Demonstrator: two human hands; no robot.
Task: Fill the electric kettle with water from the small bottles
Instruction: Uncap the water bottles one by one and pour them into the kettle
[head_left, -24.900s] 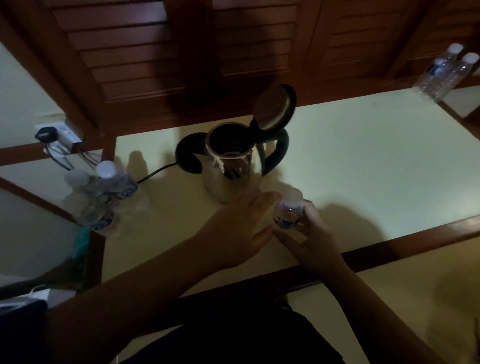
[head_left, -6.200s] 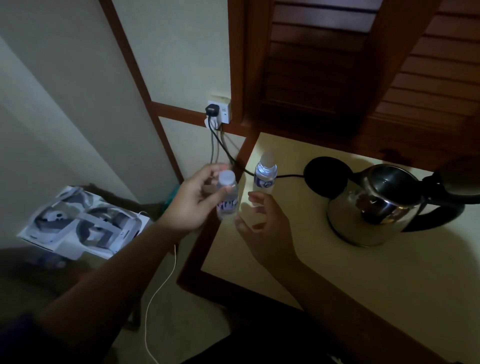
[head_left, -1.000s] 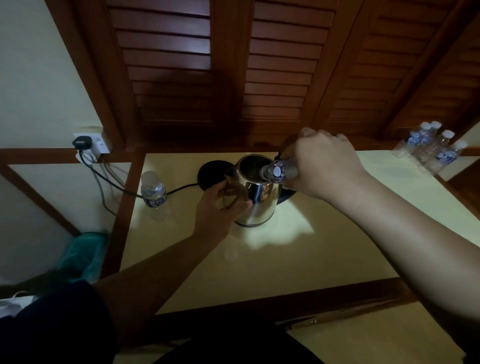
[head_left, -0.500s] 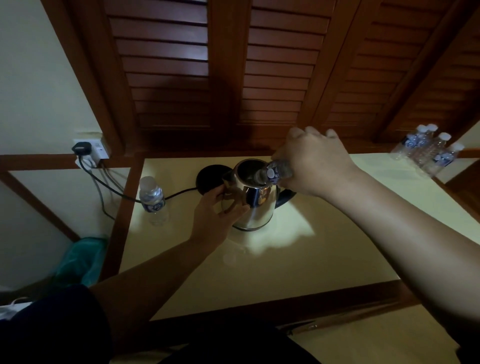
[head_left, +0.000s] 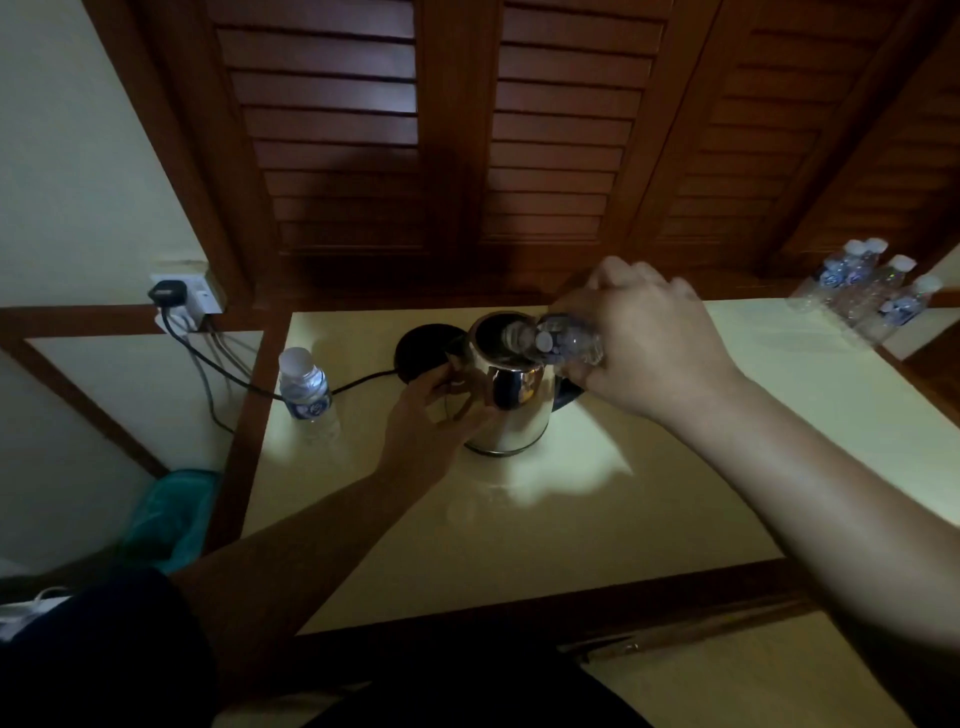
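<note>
Steel kettle (head_left: 506, 395) open; tipped bottle (head_left: 558, 342) over mouth.

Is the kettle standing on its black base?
No, the kettle stands on the table, beside the base.

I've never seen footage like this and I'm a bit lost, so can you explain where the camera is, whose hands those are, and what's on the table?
There is no machine here. A person works with two bare hands, filmed by one wide-angle camera worn on the head and looking forward and down, so both arms enter from the bottom edge. The left hand grips the side of a shiny steel kettle standing on the pale table. The right hand holds a small bottle tipped over, its neck at the kettle's open top. It is too dark to tell whether water is flowing. A capped bottle stands to the left, the round black base sits just behind the kettle, and a cluster of bottles is at the far right. A cord runs to a wall socket.
</note>
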